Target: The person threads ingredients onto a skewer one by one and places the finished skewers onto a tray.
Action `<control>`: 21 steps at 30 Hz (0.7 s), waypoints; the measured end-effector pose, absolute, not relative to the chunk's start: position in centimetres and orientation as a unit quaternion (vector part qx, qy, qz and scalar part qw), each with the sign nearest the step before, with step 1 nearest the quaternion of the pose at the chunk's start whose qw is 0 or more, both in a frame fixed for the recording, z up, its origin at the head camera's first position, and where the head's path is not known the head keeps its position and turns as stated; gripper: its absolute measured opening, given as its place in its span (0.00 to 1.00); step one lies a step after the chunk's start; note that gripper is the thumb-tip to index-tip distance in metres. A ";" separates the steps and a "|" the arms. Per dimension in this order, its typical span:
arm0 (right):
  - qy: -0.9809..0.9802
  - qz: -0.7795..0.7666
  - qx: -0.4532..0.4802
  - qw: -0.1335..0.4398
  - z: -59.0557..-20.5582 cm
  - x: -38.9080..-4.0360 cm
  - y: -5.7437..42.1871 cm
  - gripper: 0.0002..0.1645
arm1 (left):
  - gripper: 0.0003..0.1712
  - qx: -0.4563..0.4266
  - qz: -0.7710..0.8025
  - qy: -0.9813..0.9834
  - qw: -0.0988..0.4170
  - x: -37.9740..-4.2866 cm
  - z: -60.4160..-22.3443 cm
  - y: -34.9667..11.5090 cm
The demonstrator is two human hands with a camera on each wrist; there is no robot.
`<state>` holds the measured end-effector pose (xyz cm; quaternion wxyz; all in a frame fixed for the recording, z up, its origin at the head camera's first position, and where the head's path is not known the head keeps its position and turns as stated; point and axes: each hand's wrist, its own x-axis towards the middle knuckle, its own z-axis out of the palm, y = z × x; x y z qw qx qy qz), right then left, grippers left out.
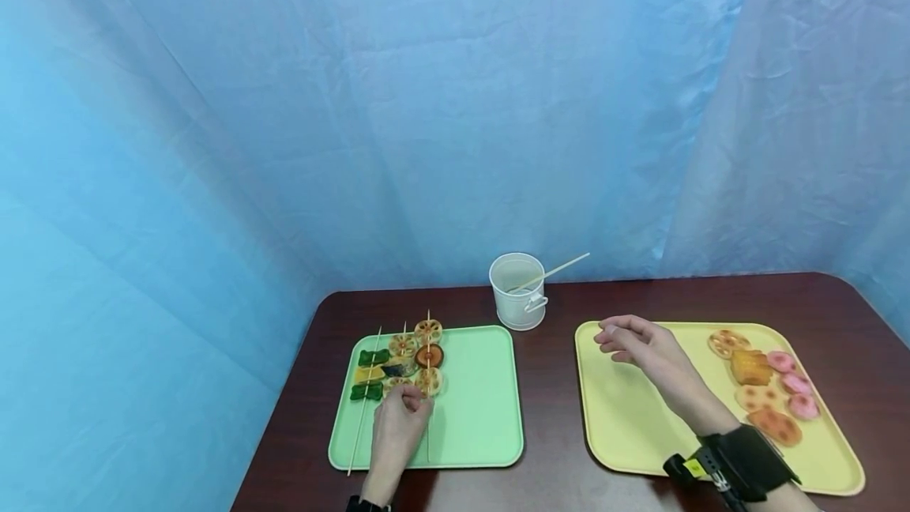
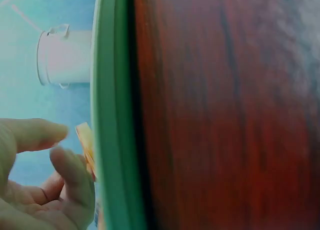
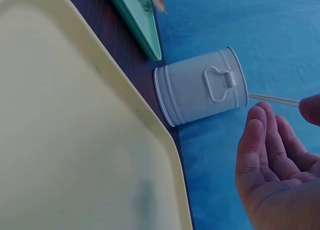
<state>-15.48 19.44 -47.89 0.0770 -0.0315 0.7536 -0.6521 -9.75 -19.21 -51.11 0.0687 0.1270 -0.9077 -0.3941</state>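
Observation:
My left hand (image 1: 403,427) is over the green tray (image 1: 476,433), by the lower end of the rightmost skewer (image 1: 429,354), which carries lotus root slices and a brown round piece. In the left wrist view a gap shows between thumb and fingertip, with nothing held. Two more skewers lie to its left: the left skewer (image 1: 368,374) bears green and yellow pieces, the middle skewer (image 1: 400,346) lotus slices and a dark-edged piece. My right hand (image 1: 643,346) hovers over the left part of the yellow tray (image 1: 618,417), fingers loosely bent and holding nothing.
A white bucket (image 1: 519,303) stands between the trays at the back, a bare stick (image 1: 569,262) leaning out of it. On the yellow tray's right side lie a lotus slice (image 1: 727,343), a yellow-brown piece (image 1: 750,367), pink pieces (image 1: 795,382) and a brown oval piece (image 1: 775,425). Blue cloth (image 1: 455,101) hangs behind.

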 end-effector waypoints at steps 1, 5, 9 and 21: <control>0.754 -0.651 -0.031 0.077 -47.9 -15.5 19.6 0.32 | 0.10 0.120 -0.397 -0.907 0.076 -9.7 -50.9 -18.9; 0.759 -0.645 -0.030 0.077 -47.7 -15.2 20.2 0.32 | 0.11 0.084 -0.422 -0.897 0.102 -10.0 -49.9 -17.4; 0.770 -0.632 -0.031 0.076 -47.7 -14.9 20.9 0.33 | 0.09 0.041 -0.439 -0.891 0.111 -10.4 -48.6 -15.7; 0.838 -0.542 -0.053 0.038 -47.4 -13.6 23.8 0.24 | 0.06 -0.035 -0.487 -0.869 0.077 -11.8 -47.3 -11.9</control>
